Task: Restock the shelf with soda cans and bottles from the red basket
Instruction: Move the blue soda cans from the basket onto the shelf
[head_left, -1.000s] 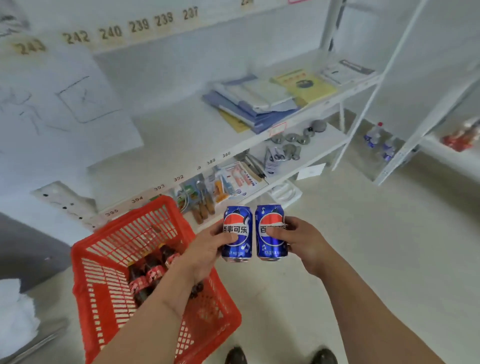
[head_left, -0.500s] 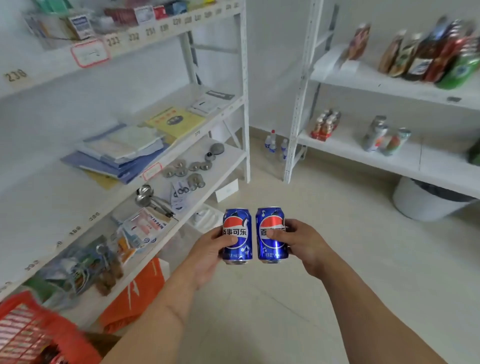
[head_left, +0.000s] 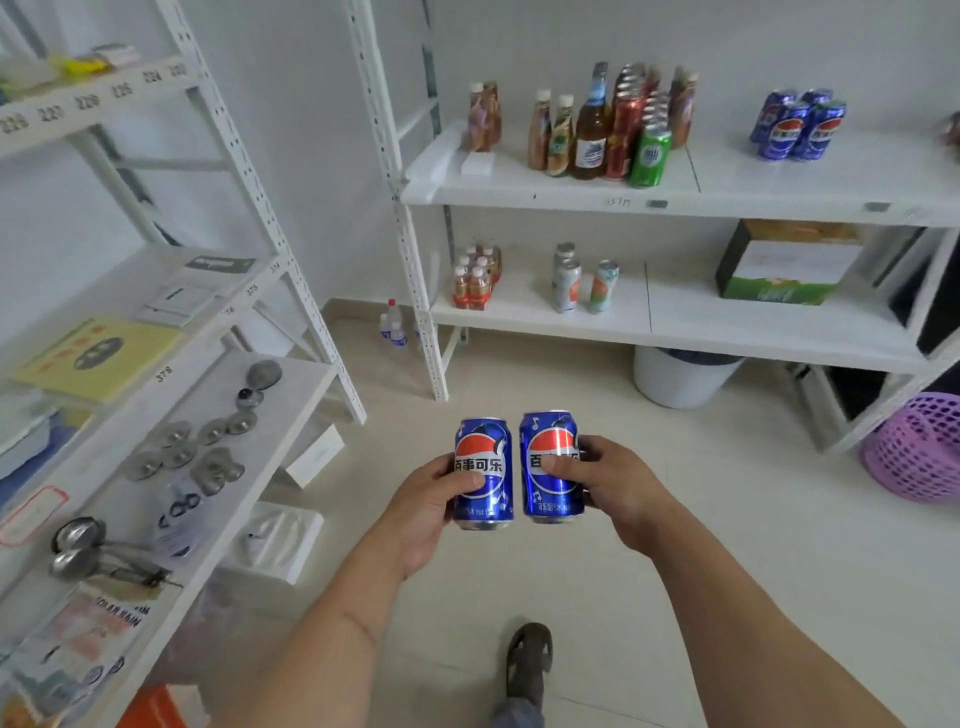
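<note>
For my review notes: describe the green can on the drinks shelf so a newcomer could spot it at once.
On the white rack ahead, look at its upper shelf, at the cluster of bottles left of centre. The green can stands at that cluster's front right, beside red cans: the shelf's only green can.

Glossy metal blue cans (head_left: 483, 473); matt white-painted metal shelf (head_left: 675, 195); perforated purple plastic basket (head_left: 919, 449).

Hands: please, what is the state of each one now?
Left hand: holding the left blue can.
Right hand: holding the right blue can.
</note>
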